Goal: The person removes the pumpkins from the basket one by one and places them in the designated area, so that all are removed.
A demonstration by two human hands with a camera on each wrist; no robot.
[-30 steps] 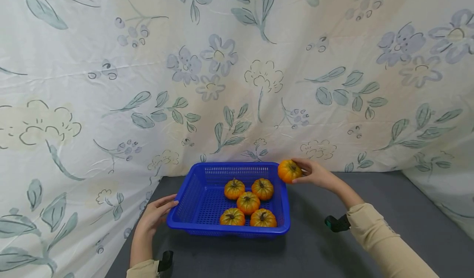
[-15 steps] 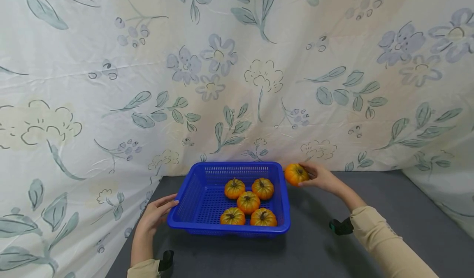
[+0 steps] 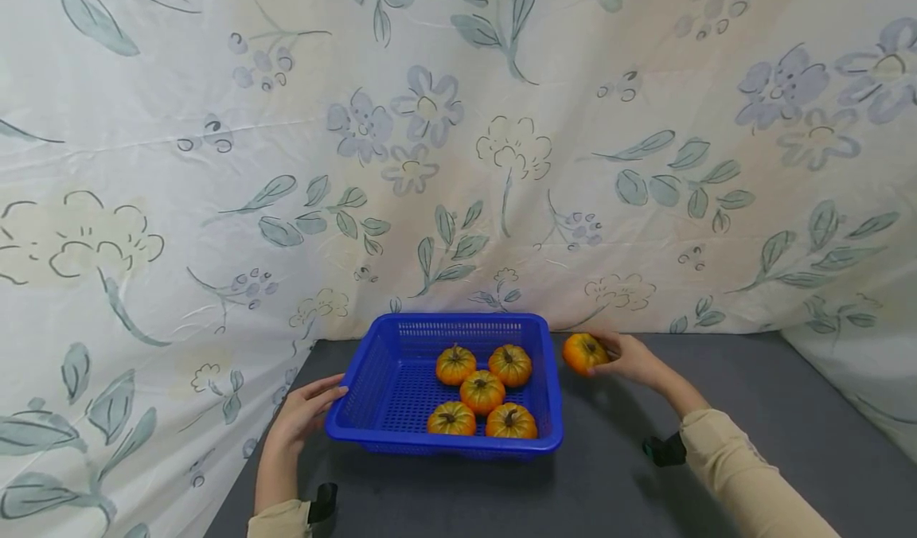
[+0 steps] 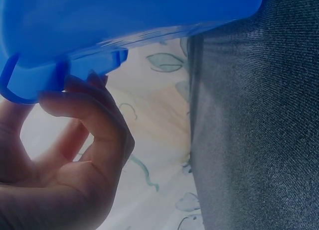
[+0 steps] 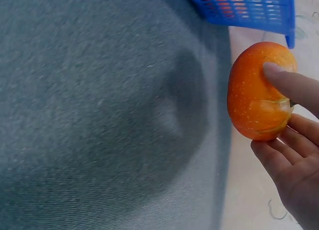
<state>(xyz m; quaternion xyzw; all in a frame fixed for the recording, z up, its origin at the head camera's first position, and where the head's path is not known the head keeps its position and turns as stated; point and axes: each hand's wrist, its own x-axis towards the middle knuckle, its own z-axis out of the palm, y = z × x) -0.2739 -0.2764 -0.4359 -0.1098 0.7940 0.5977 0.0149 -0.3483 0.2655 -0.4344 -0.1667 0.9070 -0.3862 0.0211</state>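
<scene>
A blue plastic basket [image 3: 444, 445] with perforated walls sits on the dark tabletop, with several small orange pumpkins [image 3: 482, 392] inside, mostly toward its right half. My left hand [image 3: 304, 415] grips the basket's left rim; in the left wrist view its curled fingers [image 4: 82, 108] are at the blue rim [image 4: 30, 85]. To the right of the basket, my right hand [image 3: 630, 360] holds another small pumpkin [image 3: 584, 353] between thumb and fingers. The right wrist view shows that pumpkin [image 5: 259, 93] over the table, its shadow apart from it, with the thumb on one side and fingers on the other.
Dark grey cloth covers the table [image 3: 752, 411]. A pale floral curtain [image 3: 444, 140] hangs behind the basket and along both sides. Black straps [image 3: 665, 449] are at both wrists, by the beige sleeves.
My right hand has carried the pumpkin from over the basket's right rim rightward and down, beside the basket. My left hand and the basket stay in place.
</scene>
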